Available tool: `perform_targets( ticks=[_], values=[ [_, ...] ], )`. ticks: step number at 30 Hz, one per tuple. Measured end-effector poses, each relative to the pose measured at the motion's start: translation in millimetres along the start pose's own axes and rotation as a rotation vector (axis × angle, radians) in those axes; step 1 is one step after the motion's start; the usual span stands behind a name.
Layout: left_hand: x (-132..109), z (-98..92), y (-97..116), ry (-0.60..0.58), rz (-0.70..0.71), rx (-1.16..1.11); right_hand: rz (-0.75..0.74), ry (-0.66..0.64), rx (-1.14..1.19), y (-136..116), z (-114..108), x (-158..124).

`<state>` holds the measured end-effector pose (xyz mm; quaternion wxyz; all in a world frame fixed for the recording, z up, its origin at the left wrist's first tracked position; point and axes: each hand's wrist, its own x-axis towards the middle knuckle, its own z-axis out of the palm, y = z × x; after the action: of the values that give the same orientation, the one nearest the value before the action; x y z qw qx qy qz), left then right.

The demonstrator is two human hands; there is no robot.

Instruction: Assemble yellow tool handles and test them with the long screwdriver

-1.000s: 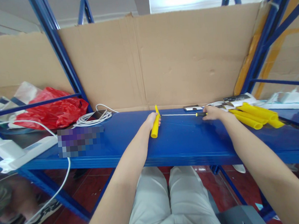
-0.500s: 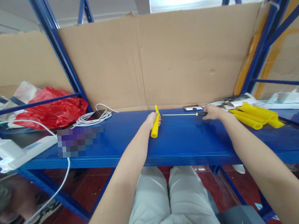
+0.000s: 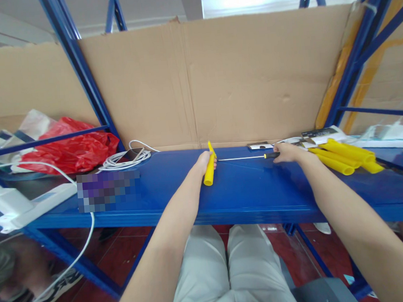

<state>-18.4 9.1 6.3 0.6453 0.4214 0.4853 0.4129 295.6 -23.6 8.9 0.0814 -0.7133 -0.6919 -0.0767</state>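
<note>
My left hand [image 3: 204, 162] is closed around a yellow plastic tube [image 3: 209, 171], whose open round end points toward me and whose far end is narrow. From the right, my right hand [image 3: 286, 152] grips the black handle of a long screwdriver [image 3: 242, 158]. Its thin metal shaft lies level and runs leftward, with the tip at the side of the tube by my left fingers. Whether the tip is inside the tube or only touches it, I cannot tell. Several more yellow tubes [image 3: 346, 156] lie just right of my right hand.
Blue shelf top [image 3: 246, 189] with a cardboard sheet [image 3: 251, 77] upright behind it. On the left are a red plastic bag [image 3: 73, 144], a coiled white cable [image 3: 125, 160] and a white power strip [image 3: 48, 201]. Blue posts [image 3: 84, 76] rise at both sides. A small flat box [image 3: 260, 146] lies at the back.
The screwdriver's shaft and my right hand have shifted very slightly, the shaft lying a little lower. My left hand and the yellow tube stay in place.
</note>
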Motion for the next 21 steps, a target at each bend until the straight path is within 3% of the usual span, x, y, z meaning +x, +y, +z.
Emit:
perform_targets(
  ticks=[5,11,21],
  values=[
    [-2.4,4.6,0.4,-0.023,0.02,0.01,-0.174,-0.107,0.256,-14.0,1.4,-0.1],
    [-2.0,18.0,-4.5,-0.165,0.021,0.041,-0.297,-0.193,0.457,-40.9,12.3,3.7],
    [-11.8,34.2,-12.4,-0.353,0.009,0.103,-0.397,0.207,0.527,-81.2,21.1,1.5]
  ],
)
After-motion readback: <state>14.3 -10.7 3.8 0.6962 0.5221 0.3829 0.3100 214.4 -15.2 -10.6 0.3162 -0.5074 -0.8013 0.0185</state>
